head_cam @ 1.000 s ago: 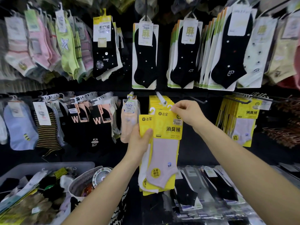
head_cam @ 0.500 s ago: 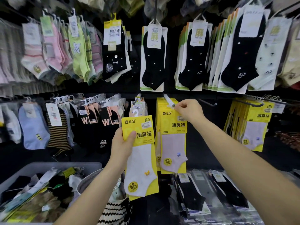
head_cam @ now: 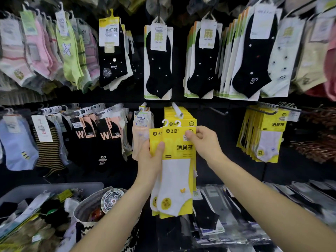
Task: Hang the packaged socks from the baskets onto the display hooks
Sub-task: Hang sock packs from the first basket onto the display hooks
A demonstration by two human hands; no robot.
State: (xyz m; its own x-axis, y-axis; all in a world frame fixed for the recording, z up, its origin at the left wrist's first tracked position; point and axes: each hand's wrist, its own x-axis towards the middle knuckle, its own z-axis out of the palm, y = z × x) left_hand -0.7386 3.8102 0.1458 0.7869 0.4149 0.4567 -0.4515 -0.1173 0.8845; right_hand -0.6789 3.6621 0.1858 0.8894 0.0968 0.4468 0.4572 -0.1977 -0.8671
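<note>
Packaged socks (head_cam: 33, 209) in grey basket (head_cam: 54, 187), fan (head_cam: 111, 199) in tote (head_cam: 82, 212)

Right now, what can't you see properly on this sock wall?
Head view only.
- The second yellow pack: mostly behind the front yellow pack and the left hand.
- Its top right corner: covered by the right hand.
- The grey basket: contents blurred, cut off by the left edge.
- Number of hung packs on the hook: they overlap.
</note>
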